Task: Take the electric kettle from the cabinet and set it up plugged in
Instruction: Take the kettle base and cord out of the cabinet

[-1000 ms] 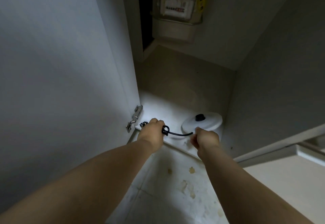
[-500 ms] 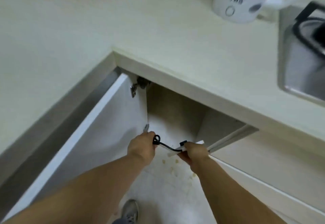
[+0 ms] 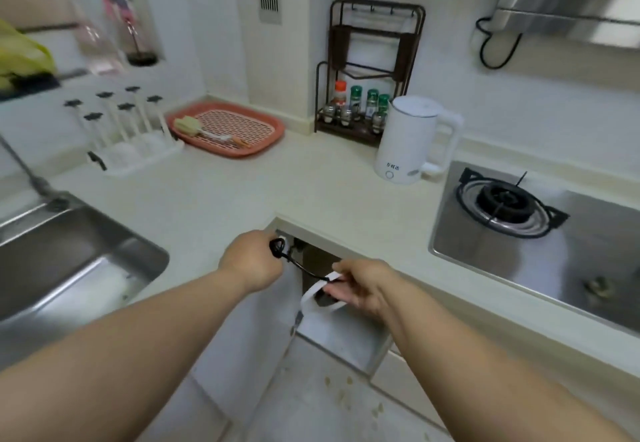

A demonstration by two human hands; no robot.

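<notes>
A pale cream L-shaped stone countertop [image 3: 242,199] carries most of what is in view. Set into its left end is a stainless steel sink basin [image 3: 69,268]; what it holds cannot be made out. Set into its right end is a stainless steel gas hob [image 3: 554,268] with a black ring burner [image 3: 504,204]. Below the counter's inner corner the white cabinet [image 3: 339,334] stands open, its floor bare where it shows.

At the back, a dark brown wire rack [image 3: 375,60] holds on its lower shelf a row of small spice jars [image 3: 360,103], one red-capped and the rest green-capped. Just beside the rack, near the hob, stands the white plastic electric kettle jug [image 3: 408,140], upright with its lid down. Left of the rack, a salmon-pink slotted plastic tray [image 3: 273,129] contains a pale sponge brush [image 3: 188,126] and a few thin utensils. Further left, a white peg drying stand [image 3: 138,150] has black-tipped pegs.

In front of the open cabinet, the right hand [image 3: 360,285] curls its fingers under and over the white round kettle base [image 3: 322,297], held tilted. The left hand [image 3: 252,261] is closed in a fist round the bundled black power cord [image 3: 280,251], which runs taut between the two hands.
</notes>
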